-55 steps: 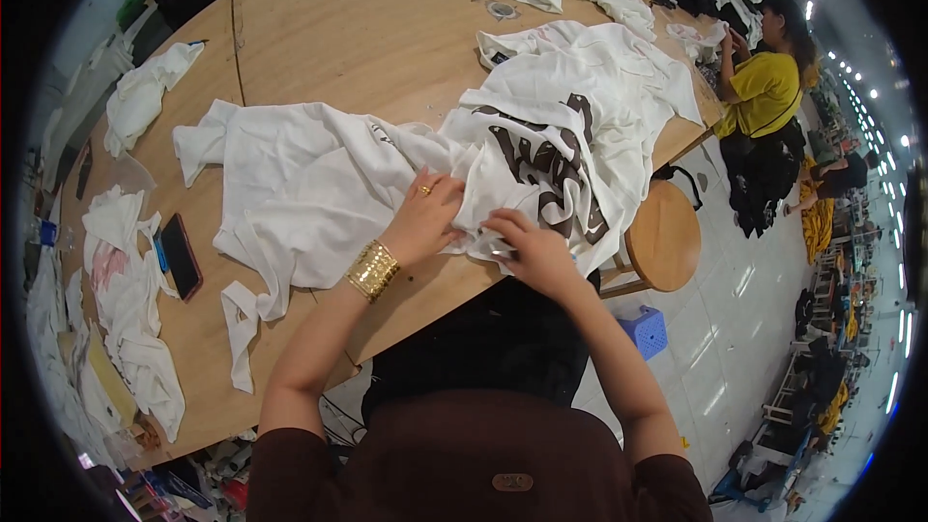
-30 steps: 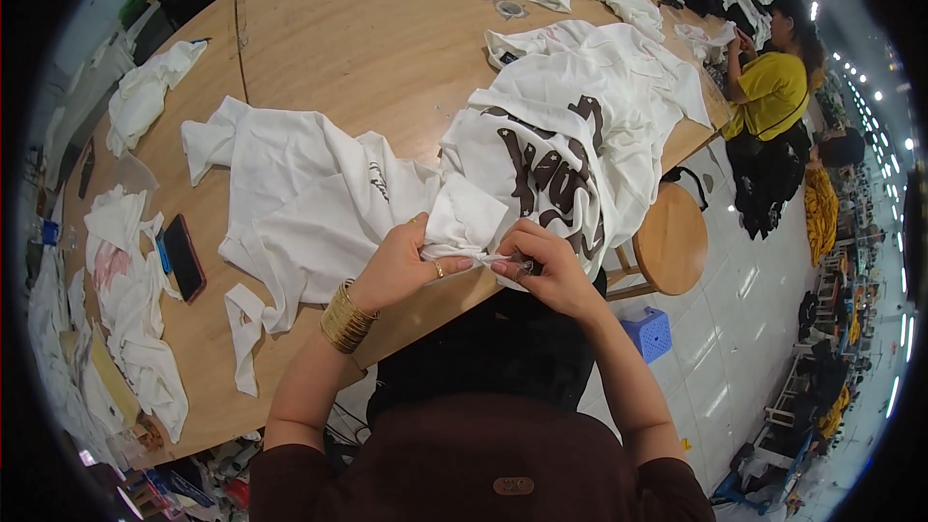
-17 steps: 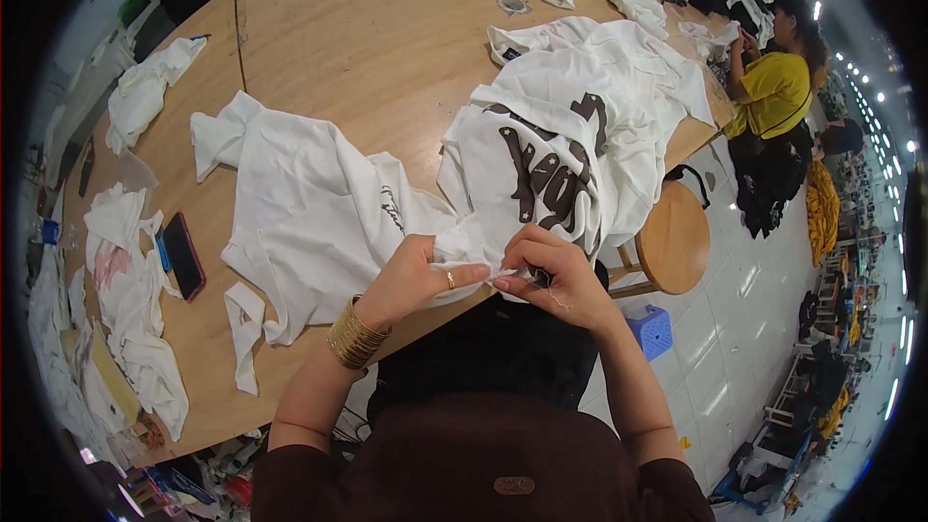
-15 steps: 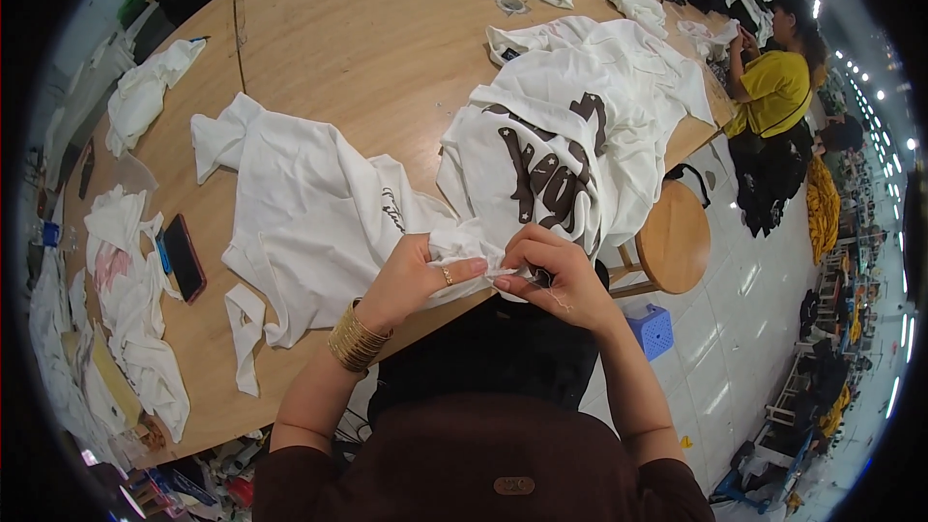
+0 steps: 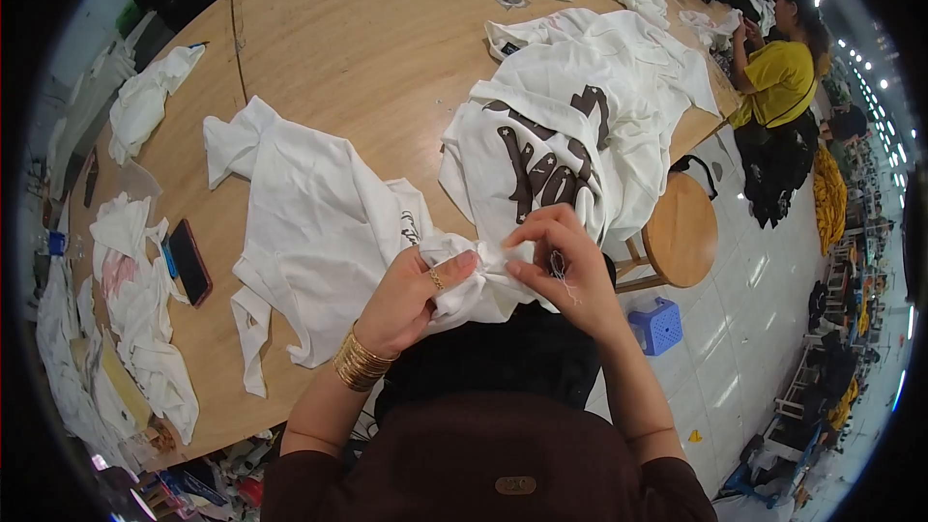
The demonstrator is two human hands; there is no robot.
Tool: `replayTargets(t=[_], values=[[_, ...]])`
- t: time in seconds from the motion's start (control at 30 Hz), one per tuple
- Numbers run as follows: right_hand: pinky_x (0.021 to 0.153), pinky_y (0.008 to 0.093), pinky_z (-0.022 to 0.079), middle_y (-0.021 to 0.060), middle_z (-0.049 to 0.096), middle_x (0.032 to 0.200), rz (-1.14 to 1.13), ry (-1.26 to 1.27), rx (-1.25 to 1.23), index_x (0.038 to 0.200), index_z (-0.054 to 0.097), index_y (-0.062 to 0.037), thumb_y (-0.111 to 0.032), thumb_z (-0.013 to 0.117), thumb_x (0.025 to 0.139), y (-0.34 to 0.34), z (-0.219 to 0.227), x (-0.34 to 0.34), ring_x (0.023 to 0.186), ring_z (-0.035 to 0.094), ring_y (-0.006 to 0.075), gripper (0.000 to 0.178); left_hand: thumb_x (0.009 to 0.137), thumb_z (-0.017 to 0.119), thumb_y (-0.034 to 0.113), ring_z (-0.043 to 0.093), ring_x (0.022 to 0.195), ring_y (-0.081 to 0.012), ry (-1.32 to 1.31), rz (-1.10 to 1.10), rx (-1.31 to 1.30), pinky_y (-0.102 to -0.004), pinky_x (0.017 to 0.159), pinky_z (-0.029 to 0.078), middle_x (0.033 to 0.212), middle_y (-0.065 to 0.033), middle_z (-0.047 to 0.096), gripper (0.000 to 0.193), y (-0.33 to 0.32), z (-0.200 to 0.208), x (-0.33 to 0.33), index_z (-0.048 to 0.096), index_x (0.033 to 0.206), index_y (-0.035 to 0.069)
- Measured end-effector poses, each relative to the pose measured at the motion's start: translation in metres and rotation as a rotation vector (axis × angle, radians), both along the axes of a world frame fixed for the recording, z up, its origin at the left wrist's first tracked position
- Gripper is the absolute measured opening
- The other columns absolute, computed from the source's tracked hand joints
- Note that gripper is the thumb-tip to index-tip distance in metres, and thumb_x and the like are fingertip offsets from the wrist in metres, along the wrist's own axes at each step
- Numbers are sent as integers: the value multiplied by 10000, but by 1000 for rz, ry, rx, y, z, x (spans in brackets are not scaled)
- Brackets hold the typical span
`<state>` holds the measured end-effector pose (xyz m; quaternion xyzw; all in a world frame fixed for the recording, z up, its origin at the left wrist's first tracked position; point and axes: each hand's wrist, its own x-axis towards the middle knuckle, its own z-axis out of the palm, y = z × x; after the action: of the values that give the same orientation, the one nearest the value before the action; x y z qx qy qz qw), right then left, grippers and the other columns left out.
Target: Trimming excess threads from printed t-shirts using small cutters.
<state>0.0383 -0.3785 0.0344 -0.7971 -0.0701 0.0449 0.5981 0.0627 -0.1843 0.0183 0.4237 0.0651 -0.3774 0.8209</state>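
A white T-shirt [image 5: 314, 193] with small dark lettering lies over the table edge, its right end bunched up in front of me. My left hand [image 5: 401, 298] grips that bunch between thumb and fingers. Close by on the right, my right hand [image 5: 577, 275] has its thumb and forefinger a little apart at the cloth. Its other fingers curl round a small dark loop [image 5: 558, 263] with loose white threads hanging from it; what this is, I cannot tell. Just beyond lies a heap of white shirts [image 5: 619, 77], one with a large dark print.
The wooden table [image 5: 358, 29] curves around me. At left are a phone [image 5: 190, 261] and white cloth pieces [image 5: 145, 319]. A round wooden stool [image 5: 681, 229] and a blue plastic stool [image 5: 655, 326] stand at right. A person in yellow [image 5: 781, 77] handles white cloth farther off.
My right thumb and forefinger have parted from their pinch on the cloth and lifted slightly. My left hand keeps its hold, with more of the bunched shirt showing between the hands.
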Motion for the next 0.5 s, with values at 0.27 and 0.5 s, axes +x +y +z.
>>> replayTargets(t=[0.27, 0.5], values=[[577, 248, 454, 71, 573, 700, -36, 293, -161, 1115, 524, -54, -180, 565, 861, 19, 40, -32, 589, 554, 143, 286, 835, 613, 113, 559, 723, -74, -88, 225, 78, -211, 626, 441, 850, -27, 616, 175, -1, -2, -6, 597, 956, -13], [469, 253, 448, 67, 568, 615, -26, 482, -21, 971, 502, -16, -219, 514, 898, 28, 33, -39, 483, 574, 149, 216, 812, 637, 104, 554, 698, -66, -185, 216, 213, -204, 615, 438, 816, -21, 625, 194, 3, -3, -10, 618, 964, -15]])
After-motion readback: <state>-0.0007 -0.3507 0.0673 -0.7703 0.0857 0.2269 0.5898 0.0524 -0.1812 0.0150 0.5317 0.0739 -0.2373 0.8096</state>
